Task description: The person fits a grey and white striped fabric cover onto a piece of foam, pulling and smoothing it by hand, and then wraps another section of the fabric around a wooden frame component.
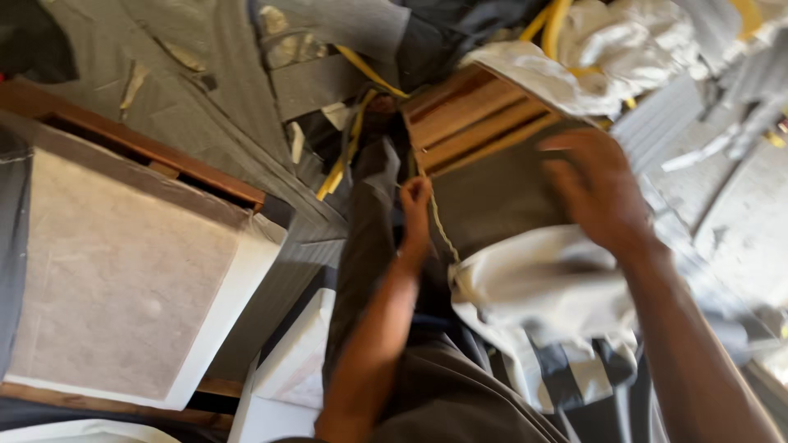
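Note:
A wooden frame [460,111] partly covered with grey fabric [492,201] lies tilted in front of me. My left hand [414,209] pinches the fabric's left edge, beside a thin cord. My right hand [595,189] lies flat with fingers spread on the grey fabric, pressing it onto the frame. White padding [546,279] bulges out below the fabric, near my right wrist.
A foam-padded wooden seat panel [123,279] lies at the left. White foam blocks [291,361] sit near my left forearm. Grey cloth [222,107], yellow straps [353,139] and white wadding [624,41] are piled at the back and right.

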